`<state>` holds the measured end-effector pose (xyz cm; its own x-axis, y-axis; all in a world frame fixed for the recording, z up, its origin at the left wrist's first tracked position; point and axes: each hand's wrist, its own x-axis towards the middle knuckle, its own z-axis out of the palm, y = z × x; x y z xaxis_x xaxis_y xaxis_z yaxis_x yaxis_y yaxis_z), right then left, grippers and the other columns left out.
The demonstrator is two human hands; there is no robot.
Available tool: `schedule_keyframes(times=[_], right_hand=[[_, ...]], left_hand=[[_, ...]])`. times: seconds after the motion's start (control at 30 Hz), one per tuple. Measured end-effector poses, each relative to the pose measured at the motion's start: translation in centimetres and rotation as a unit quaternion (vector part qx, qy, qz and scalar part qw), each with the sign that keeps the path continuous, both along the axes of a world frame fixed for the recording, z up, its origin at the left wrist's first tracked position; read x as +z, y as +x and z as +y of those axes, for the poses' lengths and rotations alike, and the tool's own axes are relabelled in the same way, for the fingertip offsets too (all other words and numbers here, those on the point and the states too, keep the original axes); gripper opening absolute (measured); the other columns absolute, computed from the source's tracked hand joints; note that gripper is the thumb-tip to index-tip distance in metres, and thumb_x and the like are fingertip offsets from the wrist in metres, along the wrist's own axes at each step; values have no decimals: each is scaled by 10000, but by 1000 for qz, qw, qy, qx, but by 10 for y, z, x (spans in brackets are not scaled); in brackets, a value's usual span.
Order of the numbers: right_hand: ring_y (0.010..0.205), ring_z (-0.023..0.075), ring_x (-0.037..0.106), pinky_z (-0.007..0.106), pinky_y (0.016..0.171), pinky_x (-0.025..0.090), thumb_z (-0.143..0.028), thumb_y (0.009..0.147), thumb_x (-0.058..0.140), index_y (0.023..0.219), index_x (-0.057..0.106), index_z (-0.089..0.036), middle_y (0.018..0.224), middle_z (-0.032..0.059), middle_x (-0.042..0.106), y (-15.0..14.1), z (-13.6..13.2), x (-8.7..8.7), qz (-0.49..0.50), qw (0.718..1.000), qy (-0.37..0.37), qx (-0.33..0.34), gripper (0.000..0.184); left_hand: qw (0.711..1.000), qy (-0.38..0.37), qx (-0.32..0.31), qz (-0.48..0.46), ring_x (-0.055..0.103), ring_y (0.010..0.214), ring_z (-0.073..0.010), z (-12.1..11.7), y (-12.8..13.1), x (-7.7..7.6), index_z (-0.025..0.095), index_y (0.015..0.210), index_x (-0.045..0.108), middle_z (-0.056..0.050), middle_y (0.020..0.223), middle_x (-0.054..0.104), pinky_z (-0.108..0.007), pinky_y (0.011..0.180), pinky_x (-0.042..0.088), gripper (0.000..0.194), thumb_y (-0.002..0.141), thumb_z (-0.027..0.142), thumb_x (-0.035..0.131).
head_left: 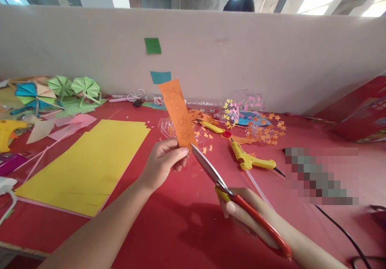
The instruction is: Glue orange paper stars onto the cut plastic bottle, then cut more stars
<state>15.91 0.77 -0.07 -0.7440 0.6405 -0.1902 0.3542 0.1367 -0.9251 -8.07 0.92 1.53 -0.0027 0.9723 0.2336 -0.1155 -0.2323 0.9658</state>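
My left hand (164, 160) pinches the lower end of an orange paper strip (180, 112) between thumb and fingers. Several stars are drawn in a column down the strip, which stands nearly upright, tilted a little to the left. Red-handled scissors (256, 216) are in my right hand (245, 210), its fingers wrapped round the handles. The blades point up and left, and their tips meet the strip's bottom edge beside my left fingertips. Between the tips the gap looks very small.
Yellow sheets (90, 160) lie at the left, with folded paper umbrellas (86, 87) behind. A yellow glue gun (250, 156) rests right of centre, its cord trailing right. Cut paper stars (271, 130), a yellow cutter (212, 127) and clear plastic pieces lie near the white partition (193, 52).
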Motion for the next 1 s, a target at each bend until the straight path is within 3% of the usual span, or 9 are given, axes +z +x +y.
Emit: schedule_keyframes(times=[0.47,0.8,1.0], right_hand=[[400,54,277,206,400,197,-686,872,416,670,411,-190,467,-84,325,-3,2,3,7,1000,-5,25,535],[434,68,316,210,418,228,-750,839,379,672,360,-209,503,-72,344,-1,1,8,-8,999,-7,45,567],[431,60,316,203,409,230,-714,855,410,676,423,-187,532,-61,361,-2,2,4,-12,999,-6,33,557]], left_hand=[[999,-36,-20,18,335,414,-49,2,-7,7,167,587,540,57,466,447,-213,407,246,174,741,245,558],[998,-55,-33,-9,316,388,-52,2,-5,11,179,554,524,59,452,431,-227,396,218,158,688,251,565],[998,-55,-26,14,325,400,-47,2,-6,9,171,554,524,56,454,443,-218,402,228,177,706,253,564]])
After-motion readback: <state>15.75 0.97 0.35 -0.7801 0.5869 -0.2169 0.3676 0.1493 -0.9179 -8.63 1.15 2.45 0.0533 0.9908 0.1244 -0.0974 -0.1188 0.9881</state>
